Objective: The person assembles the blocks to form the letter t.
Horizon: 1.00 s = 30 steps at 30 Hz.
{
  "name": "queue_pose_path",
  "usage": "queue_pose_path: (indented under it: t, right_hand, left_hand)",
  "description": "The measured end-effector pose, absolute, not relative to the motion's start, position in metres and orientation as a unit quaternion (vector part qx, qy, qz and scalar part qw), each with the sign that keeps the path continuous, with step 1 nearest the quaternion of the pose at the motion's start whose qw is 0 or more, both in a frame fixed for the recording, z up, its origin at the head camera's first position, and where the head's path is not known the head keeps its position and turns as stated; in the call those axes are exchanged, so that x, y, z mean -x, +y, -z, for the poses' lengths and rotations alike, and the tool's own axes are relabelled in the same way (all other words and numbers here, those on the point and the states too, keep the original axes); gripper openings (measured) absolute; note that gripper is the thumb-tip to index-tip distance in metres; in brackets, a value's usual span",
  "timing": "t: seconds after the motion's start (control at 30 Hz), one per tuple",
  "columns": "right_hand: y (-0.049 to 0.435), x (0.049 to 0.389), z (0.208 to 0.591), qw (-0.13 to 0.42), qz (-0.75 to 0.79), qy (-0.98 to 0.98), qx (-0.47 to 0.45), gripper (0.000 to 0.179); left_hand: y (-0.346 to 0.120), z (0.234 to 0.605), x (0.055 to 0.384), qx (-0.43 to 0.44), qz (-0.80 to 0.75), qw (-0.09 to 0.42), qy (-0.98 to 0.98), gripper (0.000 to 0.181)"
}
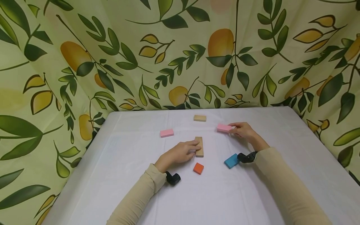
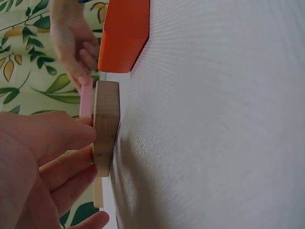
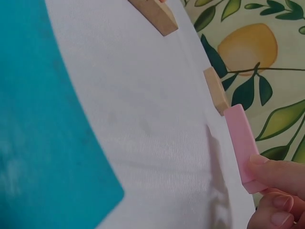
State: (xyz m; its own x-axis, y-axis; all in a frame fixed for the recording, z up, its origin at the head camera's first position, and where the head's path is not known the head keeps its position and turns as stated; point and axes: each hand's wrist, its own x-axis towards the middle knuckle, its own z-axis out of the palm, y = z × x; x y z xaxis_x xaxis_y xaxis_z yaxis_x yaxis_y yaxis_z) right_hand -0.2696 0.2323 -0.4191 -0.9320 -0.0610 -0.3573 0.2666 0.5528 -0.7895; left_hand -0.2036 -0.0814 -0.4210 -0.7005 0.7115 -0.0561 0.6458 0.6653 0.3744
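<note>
Lying nearest, two beige sleeves [image 1: 137, 193] are cut off by the bottom edge of the head view; beside the left cuff sits a black wrist camera [image 1: 173, 179], and right of it the orange block [image 1: 198, 168] lies on the white cloth [image 1: 129, 150], its upper part cut off in the left wrist view; farther right, the blue block [image 1: 231, 161] is partly hidden by the second camera [image 1: 247, 157], and in the right wrist view much of it falls outside; beyond the orange block, with a small gap, is the near wooden block [image 1: 199, 153], on whose upper side the left hand [image 1: 179, 152] rests its fingers, slightly apart and not gripping, covering a part of it; the left pink block [image 1: 167, 133] lies farther, with wide room to the left edge of the cloth; the right hand [image 1: 245, 130] pinches the right pink block [image 1: 223, 128] by its right end, between thumb and fingers; whether its underside touches the cloth, I cannot tell; much room remains right of this hand; the far wooden block [image 1: 200, 118] lies near the back edge, where the leafy curtain [image 1: 185, 40] begins.
</note>
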Motion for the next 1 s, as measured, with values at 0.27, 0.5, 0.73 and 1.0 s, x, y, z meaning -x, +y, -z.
queue_pose_path:
  t: [0.27,0.5,0.73,1.0]
  right_hand:
    - [0.223,0.267,0.416,0.179,0.465,0.864,-0.064,0.053]
    - [0.218,0.268,0.415,0.179,0.468,0.864,-0.053,0.053]
    - [0.212,0.267,0.416,0.178,0.469,0.863,-0.054,0.051]
    - [0.208,0.267,0.418,0.182,0.474,0.860,-0.046,0.052]
  left_hand:
    - [-0.082,0.420,0.203,-0.374,-0.169,0.105,0.906,0.039]
    - [-0.081,0.421,0.203,-0.379,-0.166,0.098,0.905,0.039]
    - [-0.081,0.420,0.203,-0.383,-0.171,0.091,0.904,0.039]
    - [-0.081,0.420,0.203,-0.379,-0.170,0.091,0.905,0.039]
